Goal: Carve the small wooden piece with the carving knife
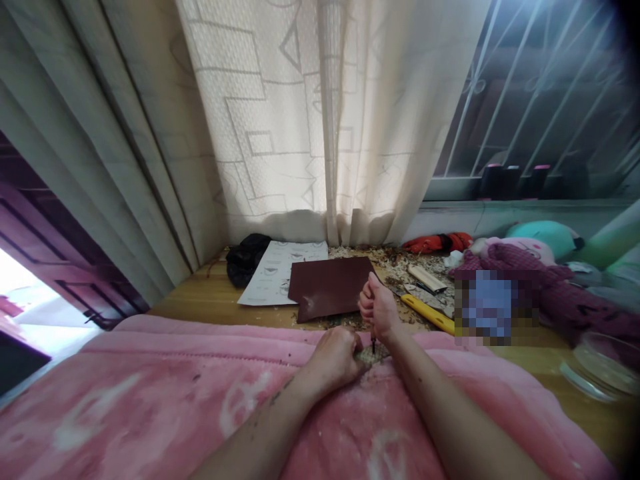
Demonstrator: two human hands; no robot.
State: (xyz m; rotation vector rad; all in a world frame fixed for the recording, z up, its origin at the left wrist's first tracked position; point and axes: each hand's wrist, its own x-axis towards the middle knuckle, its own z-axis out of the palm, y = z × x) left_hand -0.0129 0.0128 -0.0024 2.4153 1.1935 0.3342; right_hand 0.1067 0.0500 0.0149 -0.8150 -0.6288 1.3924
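My right hand (pixel 379 308) is a fist wrapped round the handle of a thin pointed tool (pixel 373 345), held upright with its tip down. The tip meets a small pale greenish piece (pixel 369 355) on the pink blanket (pixel 200 387). Left of the tool, my left hand (pixel 336 355) is closed on the edge of that same piece. Its fingers are partly hidden. Just beyond my hands lies a dark brown sheet (pixel 333 287) on the wooden table.
White printed paper (pixel 270 273) and a black bag (pixel 247 259) lie back left. Shavings (pixel 400 260), a yellow-handled tool (pixel 427 313) and a pale block (pixel 425 279) sit right of the brown sheet. Plush toys (pixel 520 263) and a clear round container (pixel 607 363) are far right.
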